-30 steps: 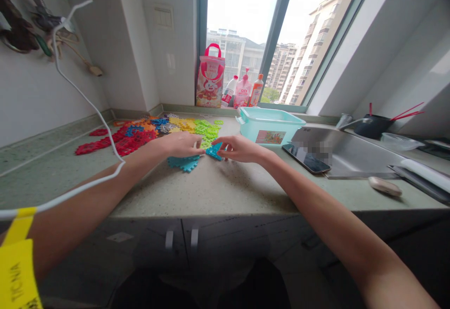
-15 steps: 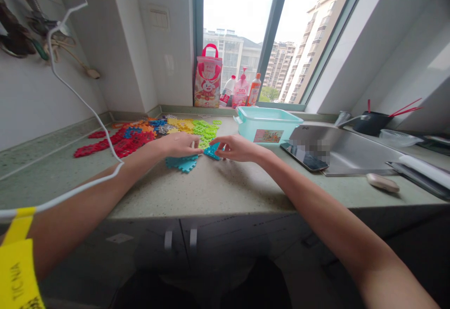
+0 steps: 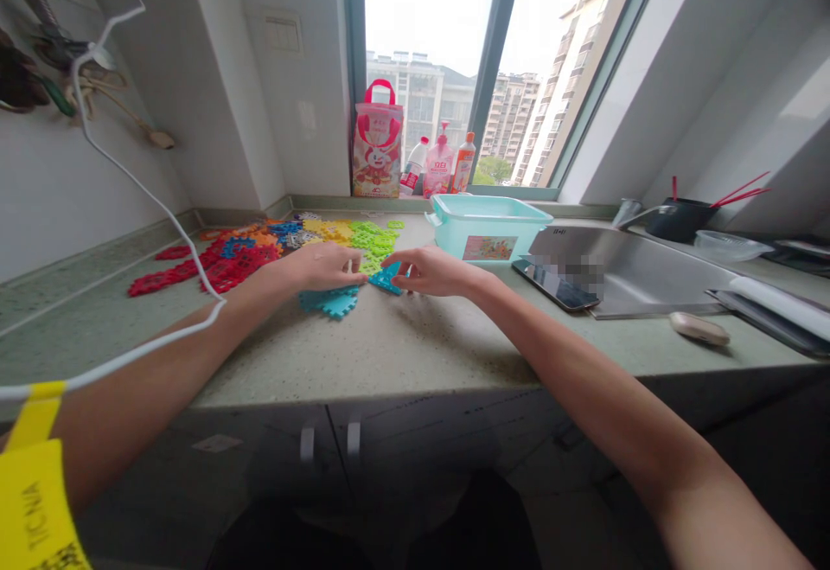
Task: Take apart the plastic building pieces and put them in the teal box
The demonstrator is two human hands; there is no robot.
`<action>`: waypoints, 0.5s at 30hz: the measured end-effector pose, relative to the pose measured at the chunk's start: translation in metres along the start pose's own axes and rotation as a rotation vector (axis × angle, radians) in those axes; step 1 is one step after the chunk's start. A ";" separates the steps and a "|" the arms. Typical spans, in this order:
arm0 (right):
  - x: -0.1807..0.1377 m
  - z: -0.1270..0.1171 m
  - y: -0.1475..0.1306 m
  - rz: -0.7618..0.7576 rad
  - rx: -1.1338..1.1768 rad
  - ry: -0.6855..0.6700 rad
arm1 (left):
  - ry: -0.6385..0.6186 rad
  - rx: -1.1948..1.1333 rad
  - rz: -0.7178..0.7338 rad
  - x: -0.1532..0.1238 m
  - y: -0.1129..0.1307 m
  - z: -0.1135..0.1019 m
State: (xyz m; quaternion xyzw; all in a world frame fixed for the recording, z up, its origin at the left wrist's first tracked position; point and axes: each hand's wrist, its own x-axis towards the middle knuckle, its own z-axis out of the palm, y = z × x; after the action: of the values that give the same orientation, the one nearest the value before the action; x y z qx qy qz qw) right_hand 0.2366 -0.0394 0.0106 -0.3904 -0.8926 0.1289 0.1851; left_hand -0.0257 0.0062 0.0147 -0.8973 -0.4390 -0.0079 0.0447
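Observation:
My right hand (image 3: 433, 272) has its thumb and fingers bent round a blue plastic building piece (image 3: 385, 279), which lies low over the counter. My left hand (image 3: 324, 265) is beside it, palm down. Its thumb and forefinger come together at the left edge of the blue piece; whether they hold it or something small is hidden. Partly under the left hand lie light-blue notched pieces (image 3: 330, 302). Just behind both hands are bright green pieces (image 3: 376, 246). Red pieces (image 3: 239, 269) are spread out behind my left forearm.
A mint-green tub (image 3: 447, 233) stands behind my right hand. Right of it are a phone (image 3: 558, 285), a steel sink (image 3: 648, 276) and a beige oval object (image 3: 699, 329). A white cable (image 3: 149, 341) crosses my left forearm. Bottles (image 3: 439, 163) line the windowsill.
The whole view has shifted slightly, with the scene a little further left. Both hands keep nearly the same pose round the blue piece.

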 end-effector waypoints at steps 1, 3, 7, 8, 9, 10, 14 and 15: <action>0.000 0.000 0.000 0.000 -0.001 -0.002 | 0.001 -0.002 -0.002 0.000 0.000 0.000; 0.000 0.000 0.001 -0.001 -0.001 -0.004 | 0.011 -0.003 0.000 -0.001 0.001 -0.001; 0.001 0.001 0.002 -0.007 -0.004 0.010 | 0.033 -0.029 0.031 0.000 0.003 0.000; 0.001 0.002 0.002 -0.009 -0.007 0.014 | 0.036 -0.039 0.040 0.000 0.004 0.001; 0.001 0.001 0.002 -0.010 -0.010 0.017 | 0.037 -0.048 0.047 0.000 0.004 0.001; 0.001 0.001 0.002 -0.010 -0.015 0.019 | 0.039 -0.054 0.053 0.000 0.004 0.001; 0.001 0.001 0.000 -0.004 -0.035 0.017 | 0.053 -0.064 0.067 0.000 0.003 0.003; 0.001 0.001 0.000 -0.003 -0.039 0.016 | 0.058 -0.067 0.070 0.001 0.003 0.003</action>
State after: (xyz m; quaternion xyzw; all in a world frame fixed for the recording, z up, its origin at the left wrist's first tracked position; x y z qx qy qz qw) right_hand 0.2359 -0.0391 0.0102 -0.3938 -0.8940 0.1082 0.1845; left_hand -0.0231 0.0052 0.0111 -0.9126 -0.4053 -0.0468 0.0277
